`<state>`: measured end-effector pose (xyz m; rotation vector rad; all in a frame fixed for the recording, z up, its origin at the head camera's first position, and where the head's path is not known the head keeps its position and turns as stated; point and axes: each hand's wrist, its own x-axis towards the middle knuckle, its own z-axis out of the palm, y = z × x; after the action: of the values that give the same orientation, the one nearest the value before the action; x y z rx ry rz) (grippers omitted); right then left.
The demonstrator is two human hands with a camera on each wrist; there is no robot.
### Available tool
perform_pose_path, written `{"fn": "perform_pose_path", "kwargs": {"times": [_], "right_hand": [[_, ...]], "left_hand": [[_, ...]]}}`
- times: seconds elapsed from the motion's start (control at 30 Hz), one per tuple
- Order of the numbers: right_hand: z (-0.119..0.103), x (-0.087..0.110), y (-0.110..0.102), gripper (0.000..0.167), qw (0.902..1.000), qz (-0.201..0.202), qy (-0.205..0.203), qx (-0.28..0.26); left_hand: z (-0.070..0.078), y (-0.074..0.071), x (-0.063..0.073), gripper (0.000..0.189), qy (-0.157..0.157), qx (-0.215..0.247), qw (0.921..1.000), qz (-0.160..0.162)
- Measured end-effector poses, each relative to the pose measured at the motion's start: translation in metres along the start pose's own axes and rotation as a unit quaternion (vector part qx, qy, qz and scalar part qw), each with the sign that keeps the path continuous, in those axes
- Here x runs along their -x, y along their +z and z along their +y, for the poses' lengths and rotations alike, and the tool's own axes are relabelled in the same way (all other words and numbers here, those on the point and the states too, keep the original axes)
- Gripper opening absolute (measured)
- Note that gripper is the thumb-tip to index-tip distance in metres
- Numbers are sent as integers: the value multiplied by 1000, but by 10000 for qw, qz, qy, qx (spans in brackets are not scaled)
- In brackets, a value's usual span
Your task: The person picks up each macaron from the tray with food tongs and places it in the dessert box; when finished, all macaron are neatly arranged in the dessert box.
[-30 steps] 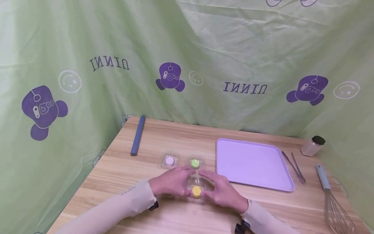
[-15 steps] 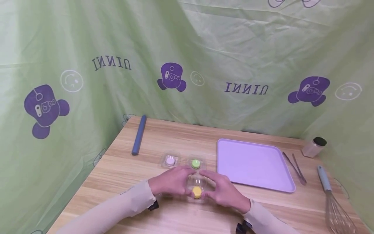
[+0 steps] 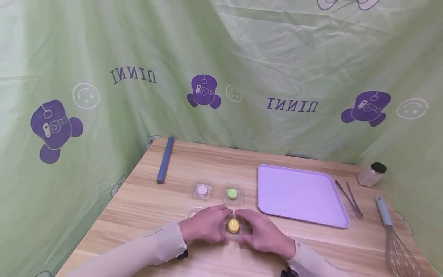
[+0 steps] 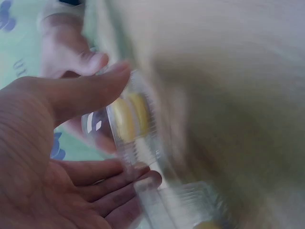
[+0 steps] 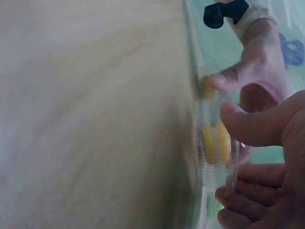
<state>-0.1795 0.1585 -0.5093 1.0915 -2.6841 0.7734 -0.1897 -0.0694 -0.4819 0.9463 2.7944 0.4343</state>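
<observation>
A clear plastic box (image 3: 230, 232) with a yellow macaron (image 3: 233, 226) inside sits on the table between both hands. My left hand (image 3: 207, 224) holds its left side, thumb towards me and fingers at the far edge. My right hand (image 3: 265, 231) holds the right side the same way. In both wrist views the macaron stands within the clear walls, and the domed lid seems down over it. Left of my left hand, another clear box (image 3: 194, 211) is partly hidden. Beyond are a box with a green macaron (image 3: 232, 193) and one with a pale lilac macaron (image 3: 202, 190).
A purple tray (image 3: 302, 194) lies right of the boxes. Tongs (image 3: 350, 200), a jar with a black lid (image 3: 372, 174) and a whisk (image 3: 391, 231) are farther right. A blue rod (image 3: 165, 159) lies at the back left. Green cloth (image 3: 242, 50) hangs behind the table.
The clear lid that stood up behind the yellow macaron has come down over it. Both hands have shifted slightly, and the box left of my left hand shows more now.
</observation>
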Motion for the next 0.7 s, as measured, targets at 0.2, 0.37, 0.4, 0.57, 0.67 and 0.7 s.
{"fn": "perform_pose_path", "kwargs": {"times": [0.2, 0.37, 0.4, 0.57, 0.67, 0.7], "right_hand": [[0, -3, 3, 73, 9999, 104, 112, 76], [0, -4, 7, 72, 9996, 64, 284, -30], [0, -3, 8, 72, 9996, 80, 279, -3], [1, -3, 7, 72, 9995, 214, 137, 185], [2, -5, 6, 72, 9995, 204, 113, 194], [3, -5, 6, 72, 9996, 187, 113, 185]], "left_hand": [[-4, 1, -3, 85, -9, 27, 10000, 58], [-10, 3, -4, 85, 15, 50, 10000, 20], [-10, 3, -4, 85, 52, 25, 10000, 25], [-12, 2, -5, 85, 235, -97, 9996, 74], [-12, 0, -6, 84, 243, -126, 9996, 39], [-12, 0, -6, 83, 234, -130, 9996, 17]]}}
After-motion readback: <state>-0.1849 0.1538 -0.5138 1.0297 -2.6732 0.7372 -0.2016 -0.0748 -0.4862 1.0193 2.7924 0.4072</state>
